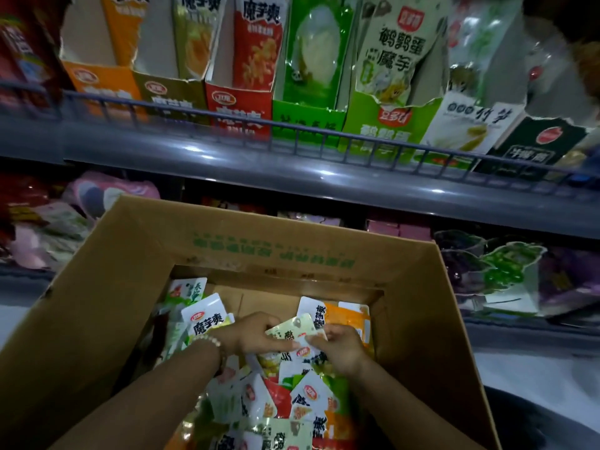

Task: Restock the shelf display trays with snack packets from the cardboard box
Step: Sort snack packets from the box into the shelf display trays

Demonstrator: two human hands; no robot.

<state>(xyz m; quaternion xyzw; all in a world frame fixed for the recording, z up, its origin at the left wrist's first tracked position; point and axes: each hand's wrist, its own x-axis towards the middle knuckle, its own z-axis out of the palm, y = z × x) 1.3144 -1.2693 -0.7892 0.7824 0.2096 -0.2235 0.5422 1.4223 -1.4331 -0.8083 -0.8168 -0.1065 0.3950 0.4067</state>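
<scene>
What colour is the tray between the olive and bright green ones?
Red tray, white lettering; head view.

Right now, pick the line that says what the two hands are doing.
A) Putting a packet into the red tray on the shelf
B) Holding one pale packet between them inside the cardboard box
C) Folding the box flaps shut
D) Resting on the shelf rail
B: the left hand and right hand both pinch the same pale packet down inside the cardboard box, over the loose packets.
</scene>
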